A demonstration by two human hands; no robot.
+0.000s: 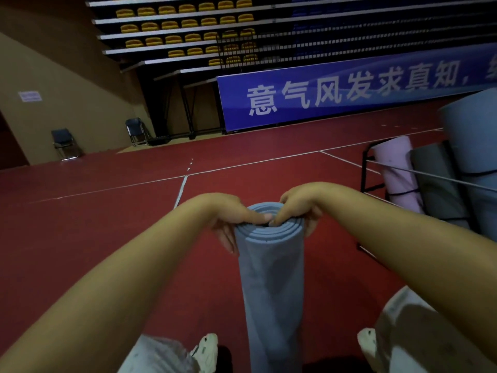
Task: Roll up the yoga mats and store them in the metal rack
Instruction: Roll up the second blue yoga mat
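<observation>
A rolled grey-blue yoga mat [271, 278] stands upright on the red floor between my feet. My left hand [231, 216] grips its top edge from the left, thumb across the spiral end and fingers down the side. My right hand [298, 208] grips the top from the right, its fingers tucked into the roll's centre. To the right stands the black metal rack [364, 170], holding a pink rolled mat [398, 173] and grey rolled mats [435, 181], with a larger grey-blue roll [473, 135] above them.
The red sports floor [107, 211] with white lines stretches ahead and to the left. A blue banner [349, 90] fronts the folded bleachers at the back. Two folding chairs [64, 144] stand by the tan wall at the left. My shoes flank the mat's base.
</observation>
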